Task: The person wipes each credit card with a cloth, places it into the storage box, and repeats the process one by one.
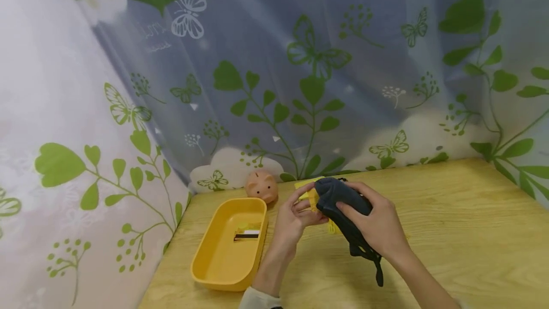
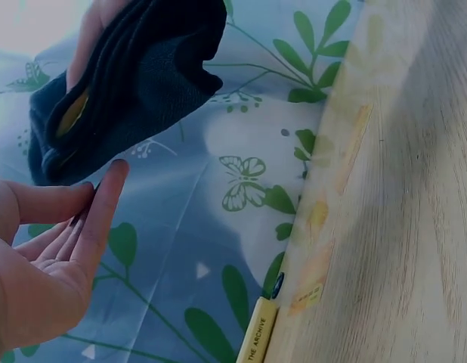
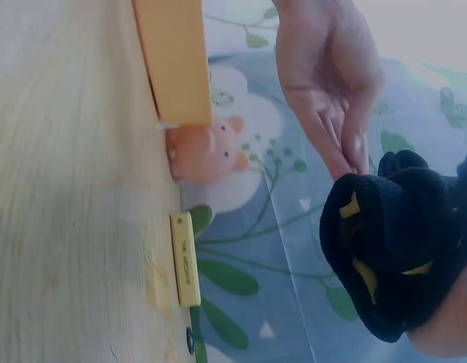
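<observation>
A dark navy cloth pouch with yellow showing inside its mouth [image 3: 369, 234] is held up over the table. My right hand [image 1: 379, 221] grips its body from the right, thumb across the front. From the pouch [image 1: 343, 199] a dark strap [image 1: 378, 273] dangles. At the mouth end is my left hand [image 1: 296, 213], palm facing it. In the left wrist view, the left thumb and fingertips [image 2: 119, 168] come together at the rim with a thin dark edge between them. A small yellow piece [image 1: 331, 227] shows below the left fingers, mostly hidden.
Left of the hands stands a yellow tray [image 1: 206, 256] holding a small black, white and yellow item [image 1: 246, 235]. Behind it is a pink piggy bank [image 1: 261, 187]. A yellow box marked THE ARCHIVE [image 3: 185, 259] lies by the curtain, with a small dark object [image 3: 190, 340] beside it.
</observation>
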{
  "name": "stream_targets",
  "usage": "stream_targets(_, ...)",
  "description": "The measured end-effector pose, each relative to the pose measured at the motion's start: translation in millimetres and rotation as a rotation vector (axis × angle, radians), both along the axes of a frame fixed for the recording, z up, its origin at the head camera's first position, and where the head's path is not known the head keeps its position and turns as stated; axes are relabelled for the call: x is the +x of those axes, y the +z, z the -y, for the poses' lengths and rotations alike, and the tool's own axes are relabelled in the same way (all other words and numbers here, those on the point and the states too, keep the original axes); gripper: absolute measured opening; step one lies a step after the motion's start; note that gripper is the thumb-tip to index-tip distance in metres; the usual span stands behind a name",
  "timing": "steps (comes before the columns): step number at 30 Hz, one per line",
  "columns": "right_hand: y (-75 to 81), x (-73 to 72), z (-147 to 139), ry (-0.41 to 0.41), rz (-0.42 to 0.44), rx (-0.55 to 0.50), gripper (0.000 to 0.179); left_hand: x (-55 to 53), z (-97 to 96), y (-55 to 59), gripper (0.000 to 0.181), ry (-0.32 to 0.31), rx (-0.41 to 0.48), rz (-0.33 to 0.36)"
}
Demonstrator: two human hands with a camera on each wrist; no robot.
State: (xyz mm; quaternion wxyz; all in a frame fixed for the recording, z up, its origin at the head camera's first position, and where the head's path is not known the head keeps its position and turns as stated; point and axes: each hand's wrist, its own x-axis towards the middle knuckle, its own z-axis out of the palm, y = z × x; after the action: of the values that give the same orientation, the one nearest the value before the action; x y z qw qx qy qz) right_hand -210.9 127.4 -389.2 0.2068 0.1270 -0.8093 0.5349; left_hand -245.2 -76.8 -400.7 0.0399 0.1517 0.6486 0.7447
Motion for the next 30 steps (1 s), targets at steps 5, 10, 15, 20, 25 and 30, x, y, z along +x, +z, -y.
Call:
stream_targets(5, -0.7, 0.7, 9.2, 0.055, -0.011, -0.002, 0.042, -1.4, 0.0, 2.0, 0.063, 0.025, -0.034, -0.015)
stream_targets(10, -4.3, 1.5, 12.0, 0.075, -0.019, 0.029, 0.042, -1.4, 0.6, 2.2, 0.063, 0.015, -0.059, -0.035)
stream_targets(15, -6.3, 1.6, 10.7, 0.066, -0.024, 0.04, 0.043, 0.2, 0.2, 0.7, 0.061, 0.003, -0.058, -0.034)
stream_targets(20, -6.0, 0.5, 8.3, 0.045, -0.042, 0.055, 0.043, 1.0, -0.2, 0.2, 0.064, -0.014, -0.037, -0.027)
stream_targets(25, -4.5, 0.5, 6.5, 0.038, -0.024, 0.043, 0.042, 0.0, 0.8, 0.2, 0.063, -0.011, -0.03, -0.027)
stream_targets(30, -3.3, -0.5, 1.9, 0.006, -0.003, 0.04, 0.042, -2.7, 3.8, -0.4, 0.062, 0.002, -0.02, -0.033)
